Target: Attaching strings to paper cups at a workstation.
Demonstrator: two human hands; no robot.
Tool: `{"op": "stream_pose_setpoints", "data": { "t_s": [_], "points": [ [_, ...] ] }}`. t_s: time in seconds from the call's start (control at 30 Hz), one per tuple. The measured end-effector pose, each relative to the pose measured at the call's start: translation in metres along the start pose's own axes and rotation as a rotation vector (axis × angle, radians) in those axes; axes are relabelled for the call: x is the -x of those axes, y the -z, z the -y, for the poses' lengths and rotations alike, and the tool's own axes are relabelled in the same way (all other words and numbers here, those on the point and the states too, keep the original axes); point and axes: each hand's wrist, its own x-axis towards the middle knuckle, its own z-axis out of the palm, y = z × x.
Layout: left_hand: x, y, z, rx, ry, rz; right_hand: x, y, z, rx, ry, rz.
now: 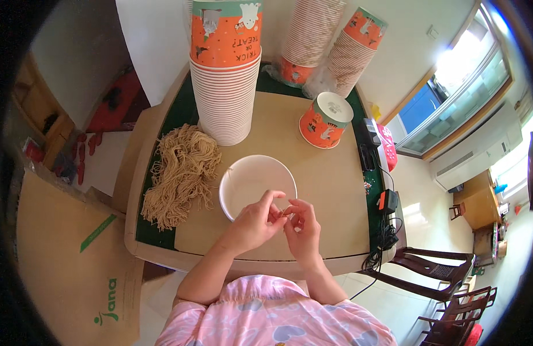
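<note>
Head camera: a person in a pink patterned top works at a tan table [330, 190], both hands meeting over the near rim of an open white paper tub [252, 183]. The left hand [256, 222] and right hand [303, 228] are each pinched shut on a short length of tan cord [286, 211], only a sliver of which shows between the fingertips; what they are doing to it, whether knotting or threading, is too small to tell. A thin strand appears to touch the tub's far-left rim, away from the pinch.

Just left of the grip and a little beyond it lies a loose heap of tan cords [180, 173]. Past the tub, well beyond the hands, stands a tall stack of orange printed tubs [226, 75], with two more leaning stacks [330, 43] behind and to the right. A single orange tub, upside down [325, 121], sits beyond and to the right of the grip. A dark power strip with cables [386, 205] lies at the table's right edge.

Judging by the pinch, the work goes best with the cord kept short and taut between both thumbs and forefingers, held close over the tub rim so the free end does not slip or fray.
</note>
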Motion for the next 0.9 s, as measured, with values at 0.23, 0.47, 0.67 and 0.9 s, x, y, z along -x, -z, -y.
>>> {"op": "stream_pose_setpoints", "data": {
  "t_s": [0.23,0.47,0.67,0.9],
  "points": [
    [-0.002,-0.003,0.006,0.064,0.02,0.014,0.003,0.0,-0.006,-0.215,-0.163,-0.018],
    [-0.003,-0.015,0.012,0.238,-0.018,-0.062,0.003,0.004,-0.003,-0.52,-0.233,-0.043],
    [-0.001,-0.018,0.002,0.15,-0.06,-0.039,0.001,0.005,0.002,-0.62,-0.216,-0.127],
    [-0.003,-0.022,0.008,0.104,-0.01,-0.102,-0.007,0.016,0.001,-0.591,-0.159,-0.217]
  ]
}}
